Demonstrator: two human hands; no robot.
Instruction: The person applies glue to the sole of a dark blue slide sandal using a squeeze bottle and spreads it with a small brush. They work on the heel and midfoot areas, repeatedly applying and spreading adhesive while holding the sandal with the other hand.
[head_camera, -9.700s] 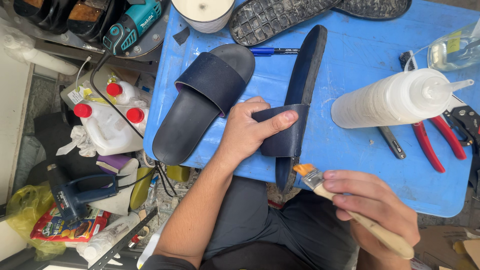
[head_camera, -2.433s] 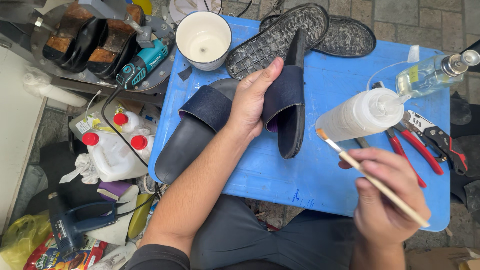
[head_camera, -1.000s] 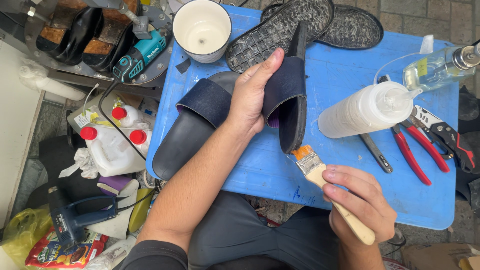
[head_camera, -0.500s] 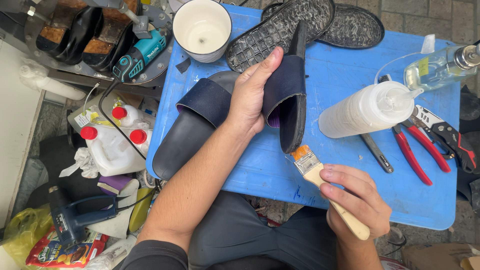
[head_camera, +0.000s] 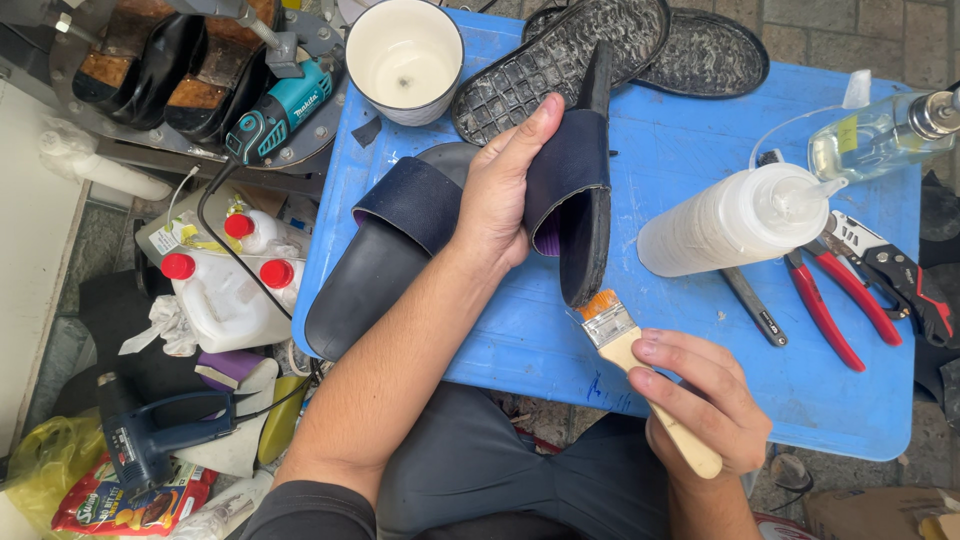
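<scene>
My left hand (head_camera: 505, 190) grips a dark navy slide sandal (head_camera: 580, 190) by its strap, holding it on edge over the blue table (head_camera: 520, 340). A flat paintbrush (head_camera: 640, 365) with orange bristles and a pale wooden handle is in my right hand (head_camera: 705, 400). The bristles sit just below the sandal's near end, almost touching its sole edge. A second navy slide (head_camera: 385, 250) lies flat on the table to the left of my left wrist.
A white cup (head_camera: 404, 58) stands at the back left. Two black treaded soles (head_camera: 560, 60) lie at the back. A white squeeze bottle (head_camera: 725, 220), a clear bottle (head_camera: 875, 135) and red pliers (head_camera: 825, 300) lie on the right. A teal power tool (head_camera: 285, 110) and jugs (head_camera: 225, 290) sit left of the table.
My right hand has brought the brush up and left, closer to the sandal's near end. My left hand keeps the sandal on edge in the same place.
</scene>
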